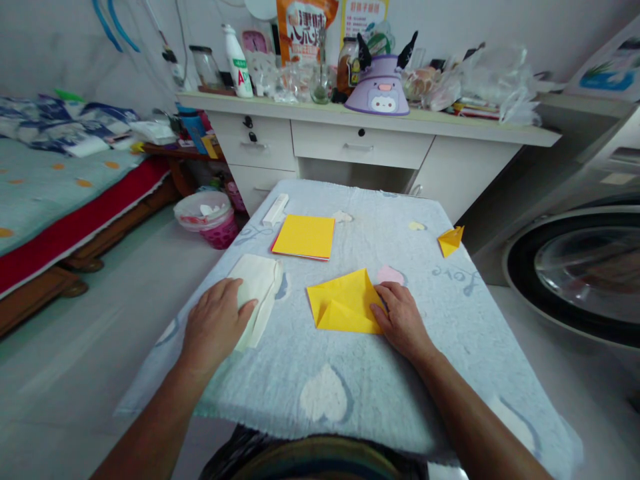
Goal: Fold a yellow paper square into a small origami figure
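A sheet of yellow origami paper lies partly folded on the cloth-covered table, with creases and a raised flap at its lower left. My right hand grips its right edge, thumb on top and fingers curled beside it. To the left, my left hand rests on a folded white tissue or cloth, its thumb spread from the fingers. Beyond them is a square stack of coloured paper, yellow on top. Near the table's right edge sits a small folded yellow paper piece.
A white narrow box lies at the table's far left corner. Behind the table stands a white desk crowded with bottles, bags and a purple visor. A pink bin and bed are left, a washing machine right.
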`<state>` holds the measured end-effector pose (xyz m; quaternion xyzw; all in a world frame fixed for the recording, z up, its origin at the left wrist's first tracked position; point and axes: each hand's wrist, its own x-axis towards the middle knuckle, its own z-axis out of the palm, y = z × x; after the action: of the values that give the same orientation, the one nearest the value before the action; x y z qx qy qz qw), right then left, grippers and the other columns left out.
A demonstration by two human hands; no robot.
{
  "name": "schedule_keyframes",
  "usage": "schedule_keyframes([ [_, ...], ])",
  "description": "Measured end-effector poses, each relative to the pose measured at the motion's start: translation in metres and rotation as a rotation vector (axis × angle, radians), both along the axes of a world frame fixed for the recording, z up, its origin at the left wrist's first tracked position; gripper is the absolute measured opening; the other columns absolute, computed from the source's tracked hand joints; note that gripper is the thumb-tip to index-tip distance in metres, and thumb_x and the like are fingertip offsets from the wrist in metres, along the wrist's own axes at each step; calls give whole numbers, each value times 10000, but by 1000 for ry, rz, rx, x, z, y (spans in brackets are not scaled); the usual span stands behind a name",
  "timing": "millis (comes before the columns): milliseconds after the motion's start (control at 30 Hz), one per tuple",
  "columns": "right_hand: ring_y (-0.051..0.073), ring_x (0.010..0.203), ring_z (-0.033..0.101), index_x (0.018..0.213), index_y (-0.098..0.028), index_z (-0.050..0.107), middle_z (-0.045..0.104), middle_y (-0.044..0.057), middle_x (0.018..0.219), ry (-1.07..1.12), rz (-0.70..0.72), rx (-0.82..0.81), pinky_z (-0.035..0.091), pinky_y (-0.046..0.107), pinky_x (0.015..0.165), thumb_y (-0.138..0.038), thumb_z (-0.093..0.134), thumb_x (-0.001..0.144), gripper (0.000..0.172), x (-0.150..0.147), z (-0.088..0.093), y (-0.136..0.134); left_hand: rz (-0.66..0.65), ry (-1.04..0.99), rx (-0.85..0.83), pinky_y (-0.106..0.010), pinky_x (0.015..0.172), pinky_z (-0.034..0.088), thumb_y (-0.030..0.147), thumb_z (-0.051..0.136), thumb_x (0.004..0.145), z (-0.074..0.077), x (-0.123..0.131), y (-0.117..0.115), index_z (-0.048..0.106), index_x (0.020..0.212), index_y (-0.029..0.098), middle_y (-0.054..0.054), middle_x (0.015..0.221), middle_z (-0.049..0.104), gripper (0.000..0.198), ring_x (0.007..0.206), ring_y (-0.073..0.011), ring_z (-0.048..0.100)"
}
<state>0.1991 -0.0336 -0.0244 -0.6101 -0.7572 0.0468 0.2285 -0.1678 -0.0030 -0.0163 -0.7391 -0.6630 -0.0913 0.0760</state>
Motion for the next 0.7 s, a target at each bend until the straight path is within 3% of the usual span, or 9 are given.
schedule_keyframes([
  [233,285,1069,538,1163,-120,617,597,156,1165,-9,-9,-4,451,438,958,-243,554,879,316,-1,1,0,53,54,-33,-411,1010,427,472,440,898,1,2,0,464,1320,91,-178,1316,556,569,1218,-318,525],
  [567,287,1054,526,1147,-126,619,597,150,1156,27,5,-20,436,455,963,-241,552,874,303,1,2,1,175,100,-224,-405,810,514,365,407,906,31,27,7,253,1477,74,-221,1228,624,660,1034,-332,654],
  [700,284,1051,531,1136,-152,620,600,142,1149,46,20,-14,440,453,947,-249,554,870,291,3,0,2,166,96,-298,-405,756,508,360,383,918,45,27,11,179,1501,73,-226,1141,663,681,924,-332,685],
])
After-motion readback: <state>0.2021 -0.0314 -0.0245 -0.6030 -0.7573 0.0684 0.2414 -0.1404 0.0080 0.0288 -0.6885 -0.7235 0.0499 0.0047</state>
